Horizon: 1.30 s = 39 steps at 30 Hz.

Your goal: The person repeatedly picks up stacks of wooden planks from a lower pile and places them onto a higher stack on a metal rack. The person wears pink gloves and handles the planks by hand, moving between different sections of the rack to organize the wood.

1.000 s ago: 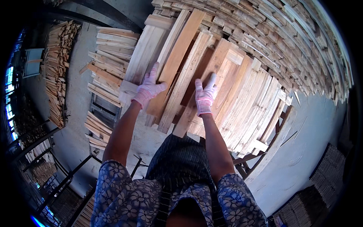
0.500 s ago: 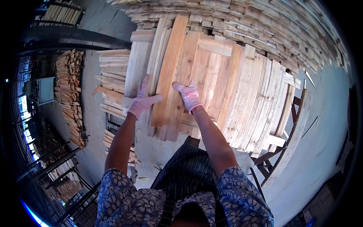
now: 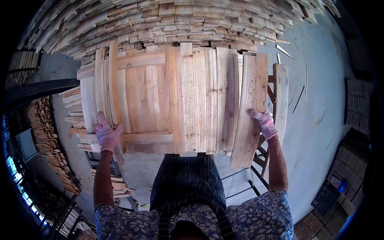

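Note:
Both of my hands wear pinkish gloves. My left hand [image 3: 107,135] rests near the front left of the board layer, its index finger pointing away and its thumb spread to the right. The thumb lies by the near end of a narrow orange-toned plank [image 3: 114,80], the fingers over pale narrow planks [image 3: 101,84]. At the far right, my right hand [image 3: 265,123] grips the near right edge of a brown wooden plank [image 3: 260,86]; its thumb side is on top and some fingers are hidden. That plank lies slightly slanted beside a paler knotty plank [image 3: 245,100].
A tall stack of boards [image 3: 180,20] runs along the far side. Pale planks [image 3: 200,96] lie side by side between my hands. A wooden stand [image 3: 281,104] shows at the right. Piled wood pieces [image 3: 50,140] stand at the left, and thin sticks [image 3: 299,100] lie on the floor.
My hands have moved far apart, the right one to the right end of the layer. Brown planks now lie at that end, and the view has turned and shifted right.

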Available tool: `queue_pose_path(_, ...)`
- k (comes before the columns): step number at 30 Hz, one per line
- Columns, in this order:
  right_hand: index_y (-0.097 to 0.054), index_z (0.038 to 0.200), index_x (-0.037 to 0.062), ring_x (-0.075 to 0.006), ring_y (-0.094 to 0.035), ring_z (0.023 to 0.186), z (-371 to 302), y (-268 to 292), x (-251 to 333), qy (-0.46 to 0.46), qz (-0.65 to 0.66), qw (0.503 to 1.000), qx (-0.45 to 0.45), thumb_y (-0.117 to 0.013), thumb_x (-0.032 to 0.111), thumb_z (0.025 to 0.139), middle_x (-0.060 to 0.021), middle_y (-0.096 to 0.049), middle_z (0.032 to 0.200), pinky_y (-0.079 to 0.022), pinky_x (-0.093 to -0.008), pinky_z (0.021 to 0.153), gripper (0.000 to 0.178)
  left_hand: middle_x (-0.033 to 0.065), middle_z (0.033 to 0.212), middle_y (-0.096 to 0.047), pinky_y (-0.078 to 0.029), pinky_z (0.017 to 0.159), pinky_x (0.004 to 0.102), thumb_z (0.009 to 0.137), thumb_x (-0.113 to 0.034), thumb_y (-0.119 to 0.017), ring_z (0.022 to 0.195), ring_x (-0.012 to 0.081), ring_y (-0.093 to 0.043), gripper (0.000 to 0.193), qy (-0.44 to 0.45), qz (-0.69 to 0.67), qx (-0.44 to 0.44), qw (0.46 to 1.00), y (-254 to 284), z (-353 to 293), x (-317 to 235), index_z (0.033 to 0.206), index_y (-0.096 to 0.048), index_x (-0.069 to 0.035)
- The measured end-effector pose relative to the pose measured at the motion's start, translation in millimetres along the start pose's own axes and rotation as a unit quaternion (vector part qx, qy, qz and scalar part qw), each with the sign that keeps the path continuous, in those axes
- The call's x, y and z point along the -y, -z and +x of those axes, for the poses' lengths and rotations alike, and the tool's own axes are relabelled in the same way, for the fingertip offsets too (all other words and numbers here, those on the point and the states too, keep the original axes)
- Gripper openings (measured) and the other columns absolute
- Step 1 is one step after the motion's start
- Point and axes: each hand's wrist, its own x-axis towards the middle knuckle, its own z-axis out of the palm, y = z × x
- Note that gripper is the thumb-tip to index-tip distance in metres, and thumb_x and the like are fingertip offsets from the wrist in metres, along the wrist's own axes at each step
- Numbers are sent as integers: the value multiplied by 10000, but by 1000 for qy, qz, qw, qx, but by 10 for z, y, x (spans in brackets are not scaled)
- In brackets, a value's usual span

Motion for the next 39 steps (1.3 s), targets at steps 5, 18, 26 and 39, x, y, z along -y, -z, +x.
queue_pose_path(5, -619, 1249, 0, -182, -688, 934, 1015, 538, -94, -19, -36, 997, 69, -849, 269, 808, -88, -710, 1091, -566, -323, 851, 566, 371, 1442, -334, -397, 1101, 539, 738, -466, -780, 1326, 540, -399, 1221, 2, -14, 2, 1000, -74, 161, 124, 1622, 39, -267)
queue_pose_path(18, -375, 1525, 76, -422, -597, 1165, 1061, -238, -478, 209, -469, 817, -265, -653, 362, 963, -260, -596, 1281, -497, -473, 963, 688, 363, 1394, -387, -372, 1120, 489, 693, -633, -810, 1307, 500, -433, 1358, 2, -74, 71, 995, 56, -247, -439, 1622, 39, -124)
queue_pose_path(26, -467, 1481, 87, -349, -618, 1204, 128, -3104, -27, 183, -245, 928, 213, -648, 311, 966, -203, -610, 1348, -497, -420, 1011, 590, 350, 1509, -288, -330, 1169, 491, 686, -645, -820, 1426, 511, -326, 1366, -47, -229, 105, 967, -92, -88, 116, 1616, 83, -214)
queue_pose_path(39, -31, 1633, 119, -328, -574, 1254, -598, -5107, -441, 24, -188, 958, 217, -666, 518, 920, -248, -546, 1427, -431, -356, 1041, 1034, 219, 1585, -346, -306, 1196, 390, 753, -449, -863, 1466, 323, -364, 1279, -76, -465, 154, 868, -142, 145, 503, 1617, 19, -116)
